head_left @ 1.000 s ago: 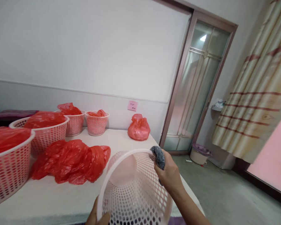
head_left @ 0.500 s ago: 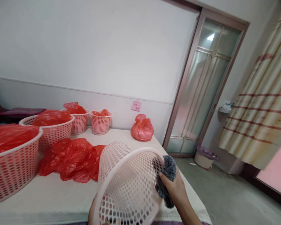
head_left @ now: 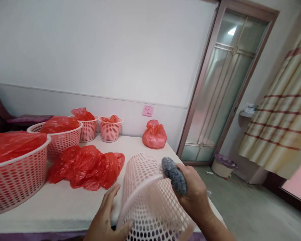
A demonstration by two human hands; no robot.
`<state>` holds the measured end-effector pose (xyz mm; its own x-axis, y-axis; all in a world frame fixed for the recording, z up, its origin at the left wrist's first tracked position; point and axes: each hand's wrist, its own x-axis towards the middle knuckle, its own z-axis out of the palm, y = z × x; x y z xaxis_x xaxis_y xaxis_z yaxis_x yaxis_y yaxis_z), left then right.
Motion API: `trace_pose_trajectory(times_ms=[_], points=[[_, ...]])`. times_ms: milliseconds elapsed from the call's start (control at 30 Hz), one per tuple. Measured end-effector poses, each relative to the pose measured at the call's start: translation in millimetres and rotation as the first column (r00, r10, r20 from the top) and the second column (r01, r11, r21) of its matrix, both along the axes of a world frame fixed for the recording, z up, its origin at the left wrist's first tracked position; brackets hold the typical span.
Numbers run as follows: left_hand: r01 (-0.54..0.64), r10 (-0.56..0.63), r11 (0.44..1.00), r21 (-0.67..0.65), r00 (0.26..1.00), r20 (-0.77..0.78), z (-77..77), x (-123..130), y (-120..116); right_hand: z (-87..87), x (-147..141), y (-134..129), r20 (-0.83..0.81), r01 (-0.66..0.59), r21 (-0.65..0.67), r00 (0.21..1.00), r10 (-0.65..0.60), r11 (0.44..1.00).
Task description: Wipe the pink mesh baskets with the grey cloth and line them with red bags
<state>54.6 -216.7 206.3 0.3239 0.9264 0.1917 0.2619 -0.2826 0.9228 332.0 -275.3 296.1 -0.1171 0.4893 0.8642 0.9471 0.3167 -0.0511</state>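
- Pale pink basket (head_left: 141,164), one, perforated: tipped on its side above the near edge of the white-covered table (head_left: 65,204), its mouth towards the person; part of the rim blurred.
- Left hand (head_left: 104,214), bare: at the basket's left side, fingers spread well apart from the thumb, the thumb reaching over the rim into the mouth. From where I stand I cannot tell how firmly it bears.
- Right hand (head_left: 194,192), bare: fingers clamped round a dark grey cloth (head_left: 174,175), which lies against the rim's upper right.
- Hazard, slipping: with so loose a left hand, a hard push from the right could turn the basket or send it over the table edge.
- Hazard, snagging: the cloth's fuzzy pile might catch in the holes and drag the basket along.
- Hazard, dropping: the right hand is near the table's right side; a slackened grip could let the cloth fall to the grey floor (head_left: 243,197).
- Hazard, collision: a swing leftward could shove the heap of red plastic bags (head_left: 85,167) into the large lined basket (head_left: 17,184).
- Knotted red bag (head_left: 155,134), one: at the far end, apart from the basket, probably at little risk.
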Motion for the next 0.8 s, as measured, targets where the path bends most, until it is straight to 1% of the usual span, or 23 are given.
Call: trace_pose_trajectory(times_ms=[67, 100, 167, 267, 333, 367, 433, 467, 500, 533, 567, 600, 633, 667, 733, 767, 800], points=[[0.001, 0.010, 0.996, 0.089, 0.993, -0.118, 14.1, 3, 3, 7.6, -17, -1, 0.124, -0.041, -0.015, 0.991, 0.043, 0.999], [0.003, 0.010, 0.995, 0.102, 0.992, -0.123, 17.0, 6, 4, 11.4, -25, -1, 0.158, -0.052, -0.018, 0.986, 0.055, 0.998], [0.002, 0.002, 0.994, 0.108, 0.999, -0.041, 15.5, 11, 5, 18.1, -36, 1, 0.186, -0.061, -0.022, 0.980, 0.064, 0.998], [-0.045, 0.027, 0.989, 0.138, 0.991, 0.133, 4.3, 13, 6, 23.2, -40, 4, 0.163, -0.050, -0.041, 0.985, 0.056, 0.998], [-0.128, 0.096, 0.983, 0.130, 0.969, 0.230, -2.1, 11, 5, 21.3, -34, 6, 0.080, -0.014, -0.048, 0.997, 0.018, 0.999], [-0.163, 0.131, 0.982, 0.096, 0.951, 0.279, -3.8, 9, 5, 18.7, -29, 7, 0.012, 0.011, -0.045, 1.000, -0.010, 0.999], [-0.228, 0.213, 0.974, -0.006, 0.899, 0.383, -3.9, 6, 2, 10.5, -18, 6, -0.172, 0.062, -0.026, 0.983, -0.065, 0.998], [-0.253, 0.253, 0.966, -0.059, 0.863, 0.438, -2.3, 6, 1, 5.0, -13, 5, -0.290, 0.095, -0.028, 0.952, -0.099, 0.995], [-0.268, 0.287, 0.957, -0.112, 0.818, 0.498, 0.2, 6, -1, -1.1, -9, 3, -0.418, 0.135, -0.050, 0.897, -0.144, 0.990], [-0.269, 0.318, 0.948, -0.171, 0.767, 0.557, 3.4, 7, -3, -8.0, -6, 1, -0.545, 0.172, -0.092, 0.816, -0.194, 0.981], [-0.267, 0.350, 0.937, -0.226, 0.710, 0.611, 7.0, 9, -5, -15.6, -6, -1, -0.661, 0.193, -0.146, 0.710, -0.240, 0.970], [-0.263, 0.384, 0.923, -0.280, 0.648, 0.657, 10.6, 11, -7, -23.9, -8, -3, -0.760, 0.184, -0.196, 0.593, -0.268, 0.963], [-0.256, 0.417, 0.909, -0.330, 0.589, 0.692, 13.8, 15, -9, -32.8, -12, -4, -0.840, 0.138, -0.228, 0.472, -0.266, 0.964], [-0.255, 0.447, 0.894, -0.367, 0.533, 0.718, 16.3, 19, -11, -42.2, -19, -5, -0.905, 0.056, -0.230, 0.354, -0.235, 0.972], [-0.268, 0.497, 0.868, -0.419, 0.435, 0.751, 17.3, 28, -14, -61.5, -35, -4, -0.986, -0.147, -0.147, 0.105, -0.132, 0.978], [-0.272, 0.517, 0.856, -0.441, 0.396, 0.759, 15.4, 33, -16, -70.6, -43, -3, -0.996, -0.218, -0.086, -0.019, -0.092, 0.972], [-0.269, 0.537, 0.843, -0.465, 0.369, 0.759, 11.8, 38, -17, -78.8, -49, -1, -0.990, -0.249, -0.036, -0.125, -0.069, 0.968]])
